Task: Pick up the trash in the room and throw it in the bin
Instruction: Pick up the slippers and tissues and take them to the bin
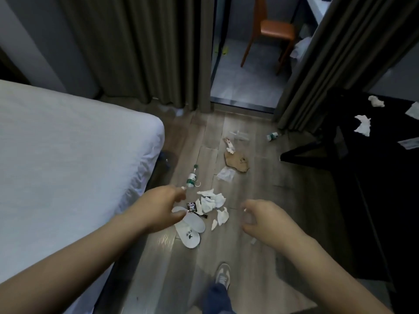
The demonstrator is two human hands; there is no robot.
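Litter lies across the wooden floor [260, 189] at the centre of the frame as a person reaches out with both hands. The left hand [158, 208] and right hand [267, 219] hover above the mess, fingers [172, 192] half-curled and gripping nothing, so far as can be seen.

Between and just beyond the hands lie crumpled tissues [212, 201], a small dark wrapper [191, 207] and a plastic bottle [191, 177]. Higher up lie a clear wrapper [225, 174], a scrap of cardboard [237, 164] and a second bottle [272, 136] near the foot of the curtain [328, 75] at upper right. More tissue wads [363, 125] sit on the dark surface [385, 177] at the right edge. White slippers [190, 227] lie just below the left hand.

No bin is in view, and the clean-up looks barely begun, with every visible piece left to gather.

The bed [68, 155] fills the left of the frame and the dark surface the right, leaving a narrow lane of floor between them. The bed's corner stands close beside the left hand. Room opens toward the doorway [244, 87] at upper centre, where an orange chair [275, 30] stands.
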